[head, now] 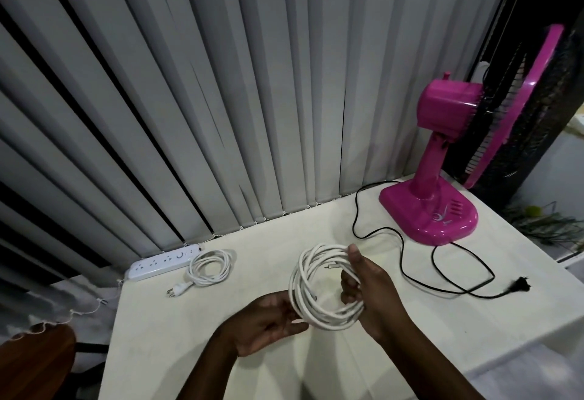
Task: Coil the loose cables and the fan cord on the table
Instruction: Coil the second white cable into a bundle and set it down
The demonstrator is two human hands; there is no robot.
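You have no readable text here. The fan (448, 159) base carries a pale swirl logo, illegible; the power strip (164, 261) shows only socket marks and a switch symbol.

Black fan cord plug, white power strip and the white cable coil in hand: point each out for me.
Black fan cord plug (520, 285): head view, on the plug body.
White power strip (162, 262): head view, on its socket face.
White cable coil (322, 286): head view, on the bundled loops' left side.

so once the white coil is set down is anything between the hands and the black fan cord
Nothing visible does. The black fan cord lies loose on bare table just right of the right hand, which grips the white coil with the left hand.
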